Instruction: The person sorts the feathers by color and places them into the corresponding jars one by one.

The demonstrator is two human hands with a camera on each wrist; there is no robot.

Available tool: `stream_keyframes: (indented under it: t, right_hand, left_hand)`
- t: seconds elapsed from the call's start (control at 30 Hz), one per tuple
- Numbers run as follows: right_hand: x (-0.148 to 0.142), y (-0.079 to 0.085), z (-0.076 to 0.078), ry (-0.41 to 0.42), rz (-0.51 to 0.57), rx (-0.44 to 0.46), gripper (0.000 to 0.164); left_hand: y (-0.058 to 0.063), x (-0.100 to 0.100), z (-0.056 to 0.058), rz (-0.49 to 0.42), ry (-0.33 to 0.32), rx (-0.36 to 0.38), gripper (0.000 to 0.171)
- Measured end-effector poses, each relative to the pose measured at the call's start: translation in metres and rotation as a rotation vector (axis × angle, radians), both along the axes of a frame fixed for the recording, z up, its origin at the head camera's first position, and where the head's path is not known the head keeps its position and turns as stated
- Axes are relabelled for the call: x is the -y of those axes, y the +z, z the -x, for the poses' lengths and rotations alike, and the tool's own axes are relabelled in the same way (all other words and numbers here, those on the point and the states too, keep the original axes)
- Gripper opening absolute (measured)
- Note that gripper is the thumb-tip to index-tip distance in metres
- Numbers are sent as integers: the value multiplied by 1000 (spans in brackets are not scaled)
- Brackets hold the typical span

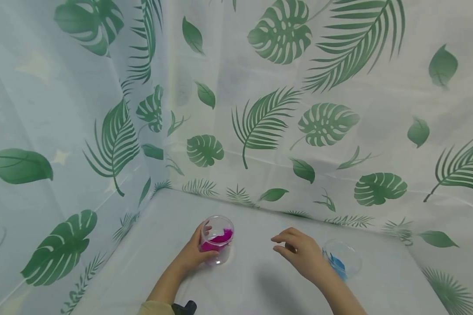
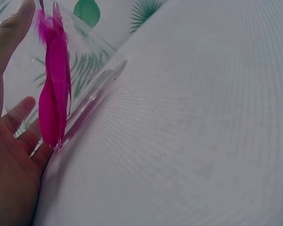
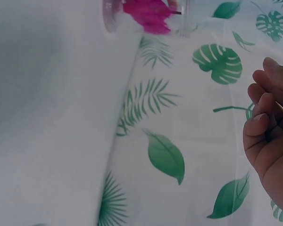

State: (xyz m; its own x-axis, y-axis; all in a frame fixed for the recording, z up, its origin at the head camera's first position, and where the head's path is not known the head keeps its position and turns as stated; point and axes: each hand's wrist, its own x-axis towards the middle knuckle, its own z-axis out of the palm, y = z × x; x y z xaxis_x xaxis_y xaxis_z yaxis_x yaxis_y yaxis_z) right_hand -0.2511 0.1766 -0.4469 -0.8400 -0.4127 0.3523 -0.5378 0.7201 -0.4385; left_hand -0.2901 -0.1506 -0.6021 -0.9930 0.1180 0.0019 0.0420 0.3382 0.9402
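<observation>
A clear round jar (image 1: 218, 257) holding magenta feathers (image 1: 222, 236) stands on the white table. My left hand (image 1: 199, 250) grips it from the left side, thumb in front and fingers behind. In the left wrist view the feathers (image 2: 55, 89) lean against the inside of the clear wall. My right hand (image 1: 297, 250) hovers above the table to the right of the jar, fingers loosely bent and nothing between them. Beyond the right forearm sits a second clear container (image 1: 353, 258) with blue feathers (image 1: 337, 266), partly hidden by that arm.
White sheeting printed with green leaves (image 1: 326, 124) rises behind the table and along its left side. The tabletop (image 1: 244, 280) ends at these sheets. A small black device (image 1: 185, 307) is at the left wrist.
</observation>
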Motion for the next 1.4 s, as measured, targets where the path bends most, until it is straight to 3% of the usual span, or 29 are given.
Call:
stream_keyframes:
  t: [0.37, 0.57, 0.83, 1.0, 1.23, 1.4]
  right_hand:
    - [-26, -13, -31, -42, -30, 107, 14]
    - [-42, -30, -40, -42, -43, 263, 15]
    - [-54, -62, -44, 140, -97, 344, 24]
    - [-57, -79, -45, 208, -108, 430, 23]
    - [-55, -100, -51, 231, -61, 710, 24]
    - [-52, -105, -55, 219, -78, 781, 29]
  left_hand:
    - [5, -1, -2, 11, -2, -12, 105]
    - [5, -1, -2, 1, -11, -18, 106]
    - [3, -3, 0, 5, 5, -10, 105]
    - [4, -3, 0, 4, 7, -1, 106]
    - [2, -2, -2, -11, -9, -10, 105]
    - [2, -2, -2, -10, -3, 1, 105]
